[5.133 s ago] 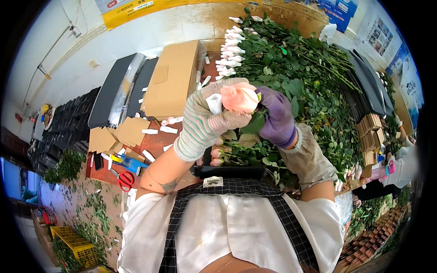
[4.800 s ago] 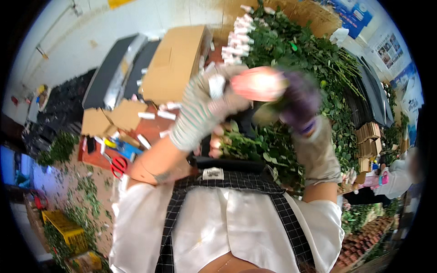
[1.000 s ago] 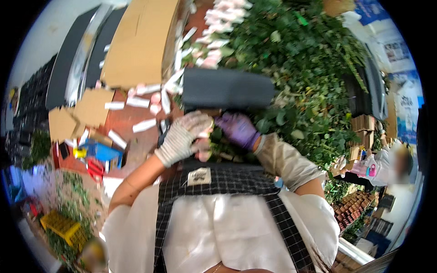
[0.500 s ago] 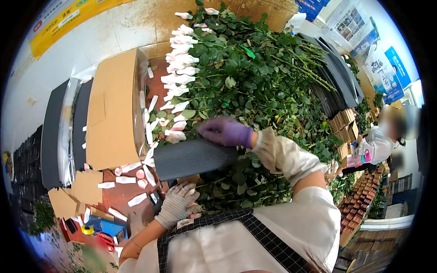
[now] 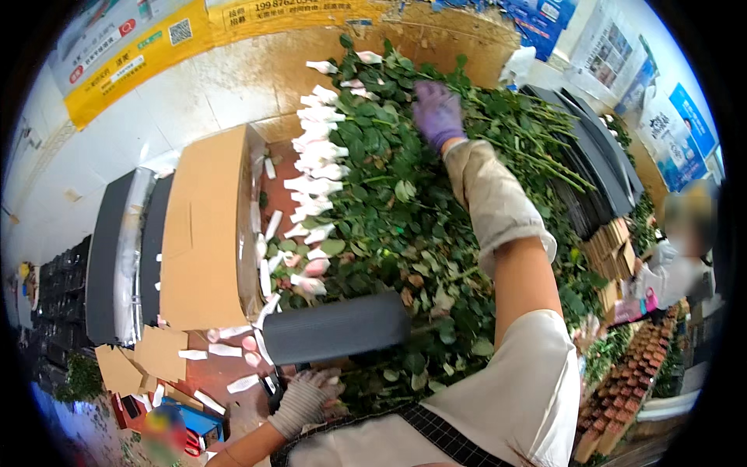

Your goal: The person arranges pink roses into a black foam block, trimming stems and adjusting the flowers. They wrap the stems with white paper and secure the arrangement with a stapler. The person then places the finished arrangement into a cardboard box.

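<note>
My right hand, in a purple glove, reaches far forward over the leafy rose stems. Its fingers look apart, and nothing shows in them. White-sleeved rose heads line the left side of the pile. In a pale knitted glove, my left hand is low at the near edge, below a black ribbed board. Its fingers are curled by pale rose heads and leaves; what they grip is hidden. The board lies across the near part of the roses.
A large cardboard box stands left of the roses, with loose white sleeves on the red table. Dark boards are stacked at the far right. A blue box sits lower left. Another person is at the right.
My right hand has moved from above the black board to the far side of the rose pile. The board now lies flatter. My left hand stays by the near edge.
</note>
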A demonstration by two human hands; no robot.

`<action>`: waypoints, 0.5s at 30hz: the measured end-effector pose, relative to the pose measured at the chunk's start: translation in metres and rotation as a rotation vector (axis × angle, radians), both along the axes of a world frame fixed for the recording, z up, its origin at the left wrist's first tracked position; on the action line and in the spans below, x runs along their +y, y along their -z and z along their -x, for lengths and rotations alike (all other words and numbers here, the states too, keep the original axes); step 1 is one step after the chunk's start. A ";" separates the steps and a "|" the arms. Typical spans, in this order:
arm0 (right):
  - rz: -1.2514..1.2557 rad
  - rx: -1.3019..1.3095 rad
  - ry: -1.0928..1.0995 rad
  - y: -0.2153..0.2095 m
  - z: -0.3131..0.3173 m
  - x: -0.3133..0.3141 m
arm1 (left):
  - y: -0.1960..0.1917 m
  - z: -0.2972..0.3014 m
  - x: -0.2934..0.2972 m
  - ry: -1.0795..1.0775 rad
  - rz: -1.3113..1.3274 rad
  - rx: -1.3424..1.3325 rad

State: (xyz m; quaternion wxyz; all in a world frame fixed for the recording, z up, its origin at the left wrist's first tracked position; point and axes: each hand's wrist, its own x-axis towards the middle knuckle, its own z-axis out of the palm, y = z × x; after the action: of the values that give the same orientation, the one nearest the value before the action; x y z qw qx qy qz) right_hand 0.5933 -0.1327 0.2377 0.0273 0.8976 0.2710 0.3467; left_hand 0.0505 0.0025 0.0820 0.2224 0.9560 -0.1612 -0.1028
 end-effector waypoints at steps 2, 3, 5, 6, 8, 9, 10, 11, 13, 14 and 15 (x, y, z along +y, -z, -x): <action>-0.052 -0.129 0.105 -0.005 -0.048 -0.014 | -0.010 -0.005 -0.001 0.044 -0.038 0.027; -0.040 -0.138 0.163 -0.001 -0.069 -0.013 | -0.011 -0.006 -0.002 0.043 -0.067 0.025; -0.013 -0.154 0.283 0.004 -0.099 -0.013 | -0.005 -0.002 -0.002 0.009 0.024 0.107; -0.017 -0.023 0.303 0.003 -0.110 -0.013 | 0.001 0.000 0.000 -0.001 0.038 0.069; -0.014 0.262 0.321 -0.006 -0.108 0.004 | 0.000 0.000 0.000 -0.023 0.075 0.041; -0.049 0.397 0.292 -0.013 -0.100 0.007 | 0.012 0.008 0.000 -0.050 0.135 0.041; -0.055 0.361 0.281 -0.010 -0.105 0.001 | 0.018 0.008 0.001 -0.065 0.201 0.032; -0.062 0.326 0.269 -0.005 -0.111 -0.006 | 0.024 0.009 0.002 -0.040 0.161 0.061; -0.056 0.237 0.294 0.005 -0.107 -0.011 | 0.031 0.010 0.003 0.000 0.075 0.112; -0.025 0.223 0.268 0.004 -0.099 -0.010 | 0.018 0.005 0.001 -0.008 0.067 0.114; 0.005 0.210 0.245 0.003 -0.091 -0.010 | 0.003 0.001 -0.002 -0.014 0.059 0.117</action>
State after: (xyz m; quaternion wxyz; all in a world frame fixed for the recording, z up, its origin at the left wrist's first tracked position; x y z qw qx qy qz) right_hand 0.6839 -0.1423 0.2351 0.0430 0.9552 0.1618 0.2442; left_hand 0.0499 0.0001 0.0787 0.2600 0.9425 -0.1441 -0.1524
